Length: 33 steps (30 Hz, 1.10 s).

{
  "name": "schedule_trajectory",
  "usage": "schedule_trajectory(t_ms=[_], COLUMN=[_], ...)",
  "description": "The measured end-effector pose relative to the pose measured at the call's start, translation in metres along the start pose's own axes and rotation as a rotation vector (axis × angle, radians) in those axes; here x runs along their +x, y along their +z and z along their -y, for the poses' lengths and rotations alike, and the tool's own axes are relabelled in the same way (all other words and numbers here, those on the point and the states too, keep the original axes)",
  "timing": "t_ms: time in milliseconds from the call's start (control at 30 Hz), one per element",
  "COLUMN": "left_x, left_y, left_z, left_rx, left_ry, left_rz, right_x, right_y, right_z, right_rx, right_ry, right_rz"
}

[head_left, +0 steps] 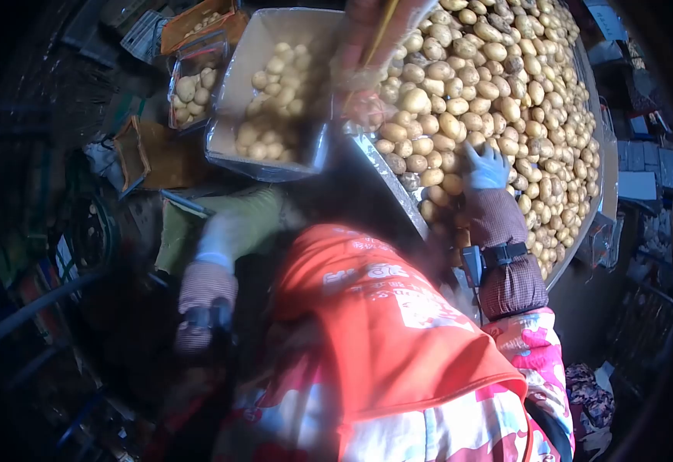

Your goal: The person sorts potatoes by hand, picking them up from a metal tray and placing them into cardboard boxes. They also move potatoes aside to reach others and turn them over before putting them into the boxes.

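Observation:
A broad heap of potatoes covers the metal-edged table on the right. My right hand, in a pale blue glove, rests on the near part of the heap. Its fingers are stretched and apart, touching potatoes, and I see nothing held in it. My left hand, gloved too, is smeared by motion beside a green bag or lined container at the left. Its fingers cannot be made out, nor whether anything is in them.
A plastic-lined box holding potatoes stands beyond my left hand. Near it are a smaller lined crate of potatoes, an orange-brown container and another orange box. The table's metal edge runs diagonally between the containers and the heap.

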State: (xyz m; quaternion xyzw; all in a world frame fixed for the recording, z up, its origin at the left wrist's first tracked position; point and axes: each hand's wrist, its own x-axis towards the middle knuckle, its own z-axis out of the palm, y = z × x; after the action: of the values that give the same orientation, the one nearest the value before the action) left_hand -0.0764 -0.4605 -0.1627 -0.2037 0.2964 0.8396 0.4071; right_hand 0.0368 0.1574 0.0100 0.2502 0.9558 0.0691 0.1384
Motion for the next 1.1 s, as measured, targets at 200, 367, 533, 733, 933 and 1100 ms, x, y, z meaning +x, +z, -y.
schedule_trajectory(t_ms=[200,367,533,733,933,1100], left_x=[0.057,0.134,0.216,0.204,0.165,0.120], left_y=[0.328,0.431,0.408,0.438,0.389,0.354], left_z=[0.109,0.130,0.136,0.112,0.135,0.142], left_rx=[1.467,1.995,2.307,2.123,2.418,2.845], left_ry=[0.486,0.538,0.561,0.314,0.783,1.650], left_rz=[0.285,0.132,0.284,0.158,0.619,1.156], right_x=[0.034,0.023,-0.001,0.048,-0.016,-0.060], right_y=[-0.018,-0.005,-0.005,0.001,-0.004,-0.069], right_z=[0.008,-0.022,-0.034,-0.018,-0.019,0.062], right_rx=[-0.048,0.356,0.541,0.369,1.396,0.766], right_ry=[-0.085,-0.096,-0.190,0.058,0.189,-0.651], right_rz=[0.152,0.225,0.379,0.385,0.053,-0.152])
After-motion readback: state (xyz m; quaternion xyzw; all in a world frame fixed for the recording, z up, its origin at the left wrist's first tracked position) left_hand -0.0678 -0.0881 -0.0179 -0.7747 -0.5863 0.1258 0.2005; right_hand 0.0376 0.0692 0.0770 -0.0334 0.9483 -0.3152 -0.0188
